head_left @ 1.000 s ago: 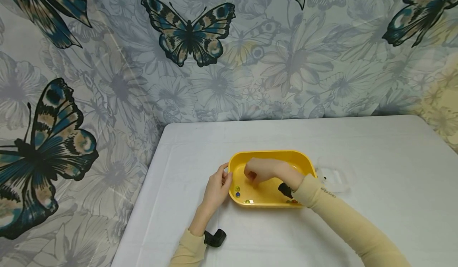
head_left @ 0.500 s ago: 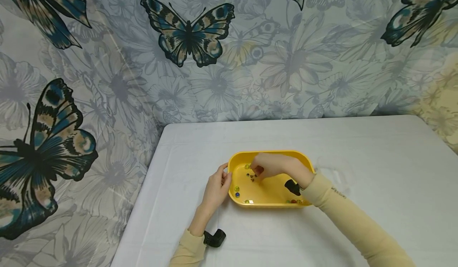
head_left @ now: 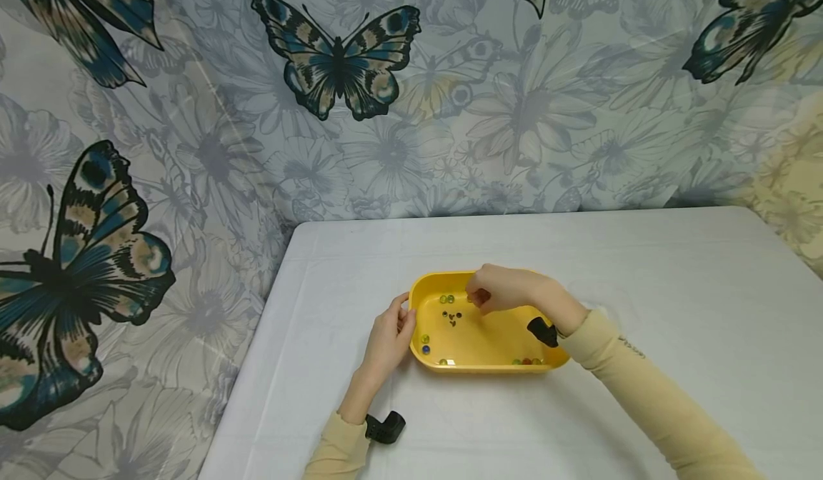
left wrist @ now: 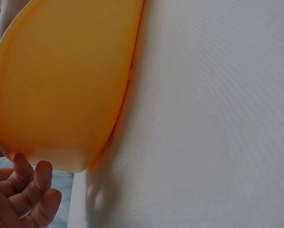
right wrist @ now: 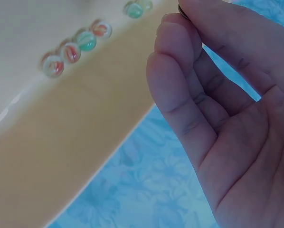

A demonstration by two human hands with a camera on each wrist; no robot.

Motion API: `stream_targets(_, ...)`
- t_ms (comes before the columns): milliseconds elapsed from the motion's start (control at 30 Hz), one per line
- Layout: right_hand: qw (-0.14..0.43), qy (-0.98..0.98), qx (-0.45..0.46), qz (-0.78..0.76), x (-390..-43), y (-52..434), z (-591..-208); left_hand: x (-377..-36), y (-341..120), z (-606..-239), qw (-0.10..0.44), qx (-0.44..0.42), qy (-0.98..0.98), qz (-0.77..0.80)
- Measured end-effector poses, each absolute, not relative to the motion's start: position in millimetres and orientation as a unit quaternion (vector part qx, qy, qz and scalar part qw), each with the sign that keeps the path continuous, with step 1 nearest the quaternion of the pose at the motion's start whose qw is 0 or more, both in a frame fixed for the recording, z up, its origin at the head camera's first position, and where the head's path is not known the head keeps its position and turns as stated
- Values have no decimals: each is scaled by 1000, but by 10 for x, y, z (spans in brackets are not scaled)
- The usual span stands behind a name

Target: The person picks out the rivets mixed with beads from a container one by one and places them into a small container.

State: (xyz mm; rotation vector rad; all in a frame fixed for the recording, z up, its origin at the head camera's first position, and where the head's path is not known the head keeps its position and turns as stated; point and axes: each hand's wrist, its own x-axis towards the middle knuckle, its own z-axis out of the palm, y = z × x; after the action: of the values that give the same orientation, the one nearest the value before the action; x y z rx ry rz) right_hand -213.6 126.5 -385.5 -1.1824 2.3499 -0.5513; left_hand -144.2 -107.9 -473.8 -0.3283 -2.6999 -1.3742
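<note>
— Hands? Left hand [head_left: 388, 337] at centre frame, fingers curled round the left rim of one yellow tray [head_left: 489, 366] on the table [head_left: 675, 280]. Right hand [head_left: 498, 288] above the tray's far edge, fingertips [right wrist: 180, 28] pressed together, pinching something small (barely visible).

— Marbles [head_left: 526, 361]? Roughly ten, scattered inside the tray; exact count unclear.

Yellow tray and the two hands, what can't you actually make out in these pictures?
- What the right hand pinches: its fingertips hide it in the right wrist view, and it is too small in the head view.
- Inside of the yellow tray: the left wrist view shows only its outer wall.
- Small dark bits in the tray: too small to identify.
- Left hand: cut off by the left wrist frame's edge.
</note>
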Motion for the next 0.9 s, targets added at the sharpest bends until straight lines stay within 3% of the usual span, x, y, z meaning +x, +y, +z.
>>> stream_targets(900,177,880,-391,-203,-2168,1758,-3641,-1450,-1085,-4767,52,-113,-884,-451)
